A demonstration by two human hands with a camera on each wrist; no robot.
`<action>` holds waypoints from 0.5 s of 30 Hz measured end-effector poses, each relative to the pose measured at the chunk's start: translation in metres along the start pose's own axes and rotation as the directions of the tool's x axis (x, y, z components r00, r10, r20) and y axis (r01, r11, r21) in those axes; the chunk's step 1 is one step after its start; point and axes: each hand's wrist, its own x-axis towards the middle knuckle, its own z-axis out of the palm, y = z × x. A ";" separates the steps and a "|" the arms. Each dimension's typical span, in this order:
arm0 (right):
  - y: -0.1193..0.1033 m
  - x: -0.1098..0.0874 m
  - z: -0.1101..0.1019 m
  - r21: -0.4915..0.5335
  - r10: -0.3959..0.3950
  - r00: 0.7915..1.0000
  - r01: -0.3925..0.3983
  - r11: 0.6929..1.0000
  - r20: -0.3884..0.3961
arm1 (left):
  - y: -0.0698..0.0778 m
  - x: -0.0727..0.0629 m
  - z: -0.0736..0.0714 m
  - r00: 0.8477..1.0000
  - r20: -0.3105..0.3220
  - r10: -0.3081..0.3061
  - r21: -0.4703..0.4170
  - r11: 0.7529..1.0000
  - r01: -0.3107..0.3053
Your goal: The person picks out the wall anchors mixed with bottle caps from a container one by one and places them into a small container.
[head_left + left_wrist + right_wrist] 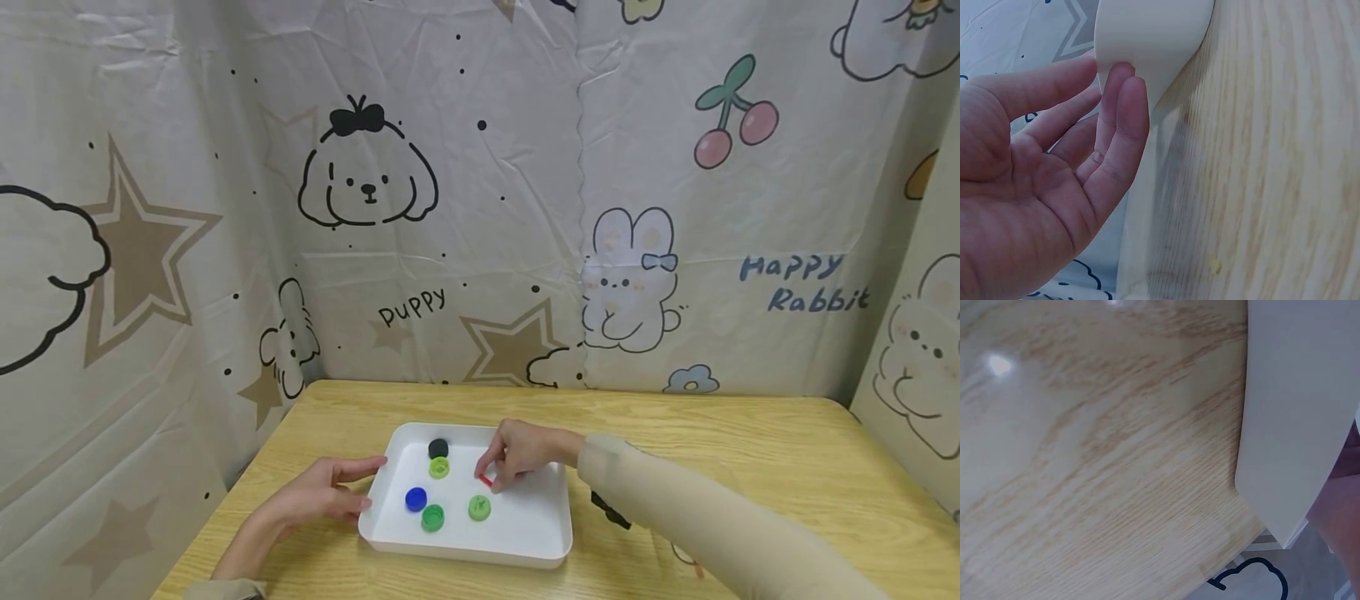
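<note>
A white tray (525,533) stands on the wooden table, with several plastic bottle caps in it. My left hand (318,492) touches the tray's left side with its fingers spread; the left wrist view shows the fingertips against the outer wall (1154,31). Over the tray's right half, my right hand (517,454) pinches a red cap (487,481), mostly covered by the fingers. Just in front of it lies a light green cap (479,507). To the left are a black cap (438,448), a yellow-green cap (439,467), a blue cap (416,499) and a green cap (432,517).
The wooden table (675,433) extends around the tray, mostly to the right. A printed curtain (510,250) hangs behind and at both sides. A black item (611,510) shows under the right forearm. The tray wall (1297,412) hides most of the right hand in the right wrist view.
</note>
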 end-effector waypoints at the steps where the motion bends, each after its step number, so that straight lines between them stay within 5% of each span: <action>1: 0.000 -0.001 0.000 0.000 -0.004 1.000 0.004 1.000 0.002 | 0.000 0.000 0.000 1.000 -0.001 -0.002 0.001 1.000 0.002; 15: -0.010 -0.022 -0.012 0.043 -0.064 0.997 0.066 0.997 -0.043 | 0.002 -0.001 0.002 1.000 -0.003 -0.010 0.009 1.000 0.010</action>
